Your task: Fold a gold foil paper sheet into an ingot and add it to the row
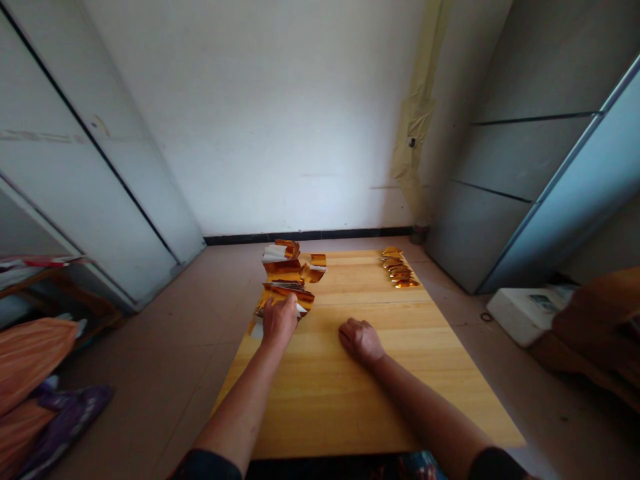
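Fingers of the left hand (279,319) are curled down over the near end of a heap of gold foil sheets (286,277), pinching or pressing the closest sheet; from where I stand I cannot tell whether the sheet is truly gripped or only held down. The right hand (361,340) is closed into a loose fist with nothing in it, knuckles resting on the bare wood just beside the left hand and a little nearer the person.

That heap runs away from the left hand, toward the far left corner of the wooden table (380,400), so its long axis points roughly from the person toward the wall. The left hand is plainly the nearer of the two; the right is apart from the heap, off to its right side.

Each sheet looks shiny amber-gold on one face and white on the other, crumpled and folded over, some edges curling up, the lot lying loose rather than stacked square.

Further out, near the far right corner of the table, a smaller row of gold pieces (399,268) lies well apart from both hands.
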Tool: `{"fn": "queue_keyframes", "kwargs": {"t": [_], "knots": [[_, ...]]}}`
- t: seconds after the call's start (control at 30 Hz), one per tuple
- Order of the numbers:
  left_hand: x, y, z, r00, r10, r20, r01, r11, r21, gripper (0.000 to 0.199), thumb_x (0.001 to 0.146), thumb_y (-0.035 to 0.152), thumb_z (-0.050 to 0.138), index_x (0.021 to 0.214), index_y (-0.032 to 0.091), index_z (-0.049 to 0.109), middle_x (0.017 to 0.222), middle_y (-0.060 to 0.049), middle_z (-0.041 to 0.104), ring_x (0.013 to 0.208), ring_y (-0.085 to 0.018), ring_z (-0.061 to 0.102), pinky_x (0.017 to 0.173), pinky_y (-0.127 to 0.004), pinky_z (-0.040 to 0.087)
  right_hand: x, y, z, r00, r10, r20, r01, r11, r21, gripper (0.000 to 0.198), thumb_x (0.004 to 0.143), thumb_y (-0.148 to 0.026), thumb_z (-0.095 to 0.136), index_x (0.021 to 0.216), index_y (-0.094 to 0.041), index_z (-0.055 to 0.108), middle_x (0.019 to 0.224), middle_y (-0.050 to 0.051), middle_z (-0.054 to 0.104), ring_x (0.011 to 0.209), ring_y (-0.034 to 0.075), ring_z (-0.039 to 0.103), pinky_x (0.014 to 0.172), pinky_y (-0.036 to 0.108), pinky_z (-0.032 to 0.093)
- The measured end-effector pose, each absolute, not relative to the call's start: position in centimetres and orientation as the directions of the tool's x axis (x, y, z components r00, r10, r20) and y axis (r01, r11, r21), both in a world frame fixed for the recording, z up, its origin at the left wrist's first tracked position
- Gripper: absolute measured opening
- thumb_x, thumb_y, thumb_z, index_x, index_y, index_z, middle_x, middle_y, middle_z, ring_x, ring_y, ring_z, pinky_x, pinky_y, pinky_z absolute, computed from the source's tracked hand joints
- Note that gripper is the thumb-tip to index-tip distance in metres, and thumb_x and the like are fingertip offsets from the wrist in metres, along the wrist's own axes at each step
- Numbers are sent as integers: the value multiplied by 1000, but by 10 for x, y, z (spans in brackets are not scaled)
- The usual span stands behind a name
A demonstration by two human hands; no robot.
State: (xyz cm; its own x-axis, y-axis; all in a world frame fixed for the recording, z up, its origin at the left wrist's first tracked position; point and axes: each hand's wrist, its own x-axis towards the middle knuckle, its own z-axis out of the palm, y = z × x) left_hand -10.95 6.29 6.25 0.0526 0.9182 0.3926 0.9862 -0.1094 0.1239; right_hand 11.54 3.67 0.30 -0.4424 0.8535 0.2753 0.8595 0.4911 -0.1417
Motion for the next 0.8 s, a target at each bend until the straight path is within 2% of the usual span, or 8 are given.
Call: {"fn": "queue_keyframes", "kwargs": {"t": [0.13,0.23,0.33,0.47,0.6,0.8], "knots": [[-112,66,65,37,900,435,971,-136,199,24,82,13,41,83,21,64,69,-5,67,74,-20,61,87,-32,40,116,37,4,-443,855,268,860,490,-143,22,89,-22,45,78,-19,63,78,2,62,67,11,54,63,23,32],[-114,68,66,-57,885,463,918,-135,372,23,78,14,45,89,21,64,84,-5,69,85,-20,62,81,-29,44,116,37,5,-437,860,265,862,484,-149,21,89,-23,45,80,-19,64,78,2,62,66,11,53,64,23,32],[-119,70,68,-191,867,460,821,-115,559,26,77,15,47,97,20,63,94,-4,70,86,-19,63,80,-28,46,117,37,5,-436,858,270,860,486,-156,21,89,-23,45,80,-19,63,78,2,62,65,11,52,64,23,32],[-128,73,69,-280,846,453,734,-115,669,28,76,17,49,99,21,63,96,-2,70,88,-17,64,81,-27,48,117,37,3,-434,853,289,858,489,-158,21,89,-23,45,78,-19,62,77,2,61,65,10,52,63,22,32],[-134,76,66,-227,853,469,780,-129,612,26,75,15,48,93,18,66,99,-5,70,93,-18,63,87,-27,46,117,38,0,-437,847,303,854,496,-157,21,89,-23,45,78,-18,62,77,2,61,64,10,51,63,23,31],[-134,71,70,-53,872,487,953,-101,286,22,81,18,46,78,20,67,87,-6,69,86,-21,61,80,-30,44,118,38,0,-434,852,293,857,491,-157,20,89,-23,45,79,-18,62,77,2,61,63,10,51,63,22,31]]}}
